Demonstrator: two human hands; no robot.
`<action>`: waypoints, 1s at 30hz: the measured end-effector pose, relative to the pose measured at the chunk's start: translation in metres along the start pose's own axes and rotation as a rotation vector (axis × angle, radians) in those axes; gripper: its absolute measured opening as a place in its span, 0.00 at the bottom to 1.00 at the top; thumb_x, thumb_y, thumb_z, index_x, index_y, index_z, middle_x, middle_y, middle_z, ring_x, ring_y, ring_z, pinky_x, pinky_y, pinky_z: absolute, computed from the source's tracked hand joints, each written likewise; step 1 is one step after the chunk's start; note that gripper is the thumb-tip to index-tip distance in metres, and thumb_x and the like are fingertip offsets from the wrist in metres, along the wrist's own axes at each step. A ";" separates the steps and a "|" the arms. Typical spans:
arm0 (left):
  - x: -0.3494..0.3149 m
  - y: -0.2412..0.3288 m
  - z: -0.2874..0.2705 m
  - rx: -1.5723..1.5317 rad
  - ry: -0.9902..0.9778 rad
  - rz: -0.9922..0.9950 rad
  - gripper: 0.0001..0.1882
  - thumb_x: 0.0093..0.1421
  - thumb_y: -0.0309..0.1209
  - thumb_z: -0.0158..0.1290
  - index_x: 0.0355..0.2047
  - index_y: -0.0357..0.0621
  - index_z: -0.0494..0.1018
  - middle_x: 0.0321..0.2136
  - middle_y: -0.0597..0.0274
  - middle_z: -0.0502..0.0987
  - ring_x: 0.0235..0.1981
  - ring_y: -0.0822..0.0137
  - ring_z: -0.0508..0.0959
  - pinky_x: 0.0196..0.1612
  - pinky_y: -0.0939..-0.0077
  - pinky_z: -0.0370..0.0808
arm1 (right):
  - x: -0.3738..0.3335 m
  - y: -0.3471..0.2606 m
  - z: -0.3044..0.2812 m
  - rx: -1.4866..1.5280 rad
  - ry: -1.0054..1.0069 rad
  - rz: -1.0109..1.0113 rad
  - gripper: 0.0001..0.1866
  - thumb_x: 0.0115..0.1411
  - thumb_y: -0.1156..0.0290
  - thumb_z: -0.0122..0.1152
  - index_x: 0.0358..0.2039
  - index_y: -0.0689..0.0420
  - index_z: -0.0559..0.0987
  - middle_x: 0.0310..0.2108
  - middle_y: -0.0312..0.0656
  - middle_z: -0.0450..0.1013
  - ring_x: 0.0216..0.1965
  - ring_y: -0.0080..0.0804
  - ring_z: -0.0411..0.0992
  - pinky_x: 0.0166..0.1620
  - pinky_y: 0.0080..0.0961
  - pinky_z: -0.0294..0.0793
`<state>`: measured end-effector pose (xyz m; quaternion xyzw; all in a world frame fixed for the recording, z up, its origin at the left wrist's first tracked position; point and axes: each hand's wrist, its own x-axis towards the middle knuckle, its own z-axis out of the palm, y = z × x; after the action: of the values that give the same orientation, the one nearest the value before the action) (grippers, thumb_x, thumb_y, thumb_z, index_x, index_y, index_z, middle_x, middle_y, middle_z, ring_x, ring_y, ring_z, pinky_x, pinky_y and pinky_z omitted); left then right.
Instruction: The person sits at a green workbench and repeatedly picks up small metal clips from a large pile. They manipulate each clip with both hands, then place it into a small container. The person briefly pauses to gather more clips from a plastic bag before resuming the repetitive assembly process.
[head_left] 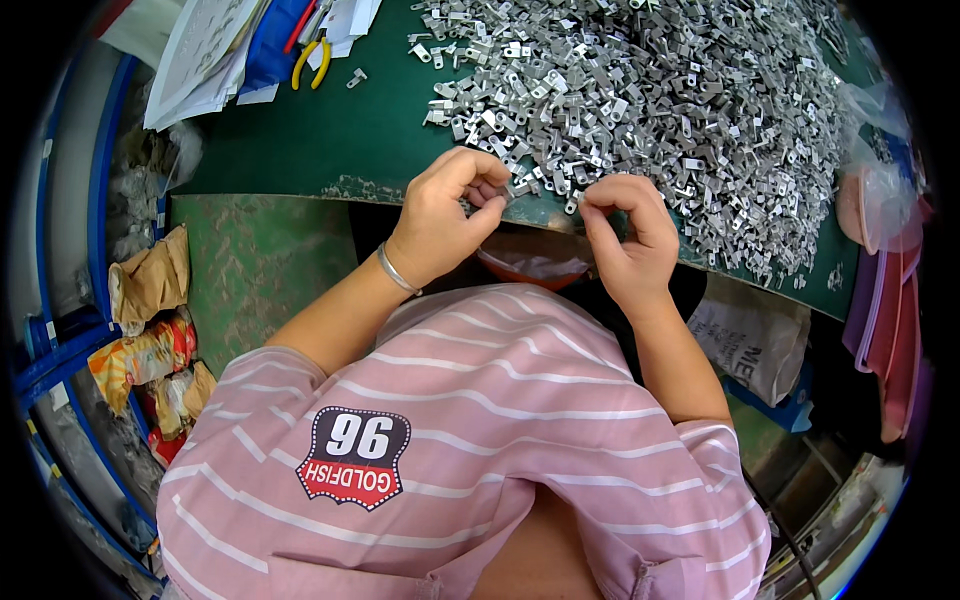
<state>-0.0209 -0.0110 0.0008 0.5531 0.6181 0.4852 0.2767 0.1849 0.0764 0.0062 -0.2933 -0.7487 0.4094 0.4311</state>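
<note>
A large heap of small silver metal brackets, many with a round hole, covers the green tabletop. At the front edge of the table my left hand is closed, its thumb and fingertips pinched together beside the nearest brackets. Whatever sits between those fingertips is too small to make out. My right hand is also closed in a pinch, a short gap to the right of the left one. A small metal bracket shows at its fingertips.
Yellow-handled pliers and papers lie at the table's far left. Below the edge, between my hands, is an orange-rimmed container. Blue-framed shelving with paper bags stands left. Pink and purple plastic bins and a white sack are at right.
</note>
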 end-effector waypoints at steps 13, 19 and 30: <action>0.006 0.013 0.020 0.433 0.033 0.262 0.17 0.50 0.25 0.68 0.40 0.40 0.77 0.35 0.55 0.74 0.35 0.53 0.77 0.37 0.65 0.75 | -0.006 0.002 0.005 -0.512 -0.135 -0.157 0.15 0.51 0.76 0.71 0.40 0.60 0.78 0.38 0.47 0.73 0.39 0.48 0.72 0.42 0.39 0.72; 0.006 0.006 0.018 0.377 -0.046 0.292 0.12 0.51 0.21 0.65 0.36 0.39 0.76 0.32 0.56 0.75 0.30 0.59 0.78 0.33 0.70 0.76 | -0.010 0.008 0.000 -0.441 -0.195 -0.128 0.15 0.51 0.78 0.70 0.40 0.60 0.78 0.39 0.47 0.73 0.39 0.47 0.73 0.42 0.37 0.73; -0.002 0.008 0.016 -0.782 -0.188 -0.382 0.11 0.61 0.14 0.56 0.44 0.31 0.74 0.40 0.56 0.80 0.41 0.68 0.83 0.49 0.73 0.81 | -0.018 0.001 -0.005 0.746 -0.159 0.429 0.14 0.62 0.87 0.61 0.47 0.66 0.75 0.44 0.40 0.74 0.46 0.27 0.75 0.52 0.25 0.76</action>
<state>-0.0032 -0.0089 0.0014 0.3243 0.4513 0.5702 0.6050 0.1981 0.0644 -0.0009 -0.2339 -0.5025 0.7535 0.3536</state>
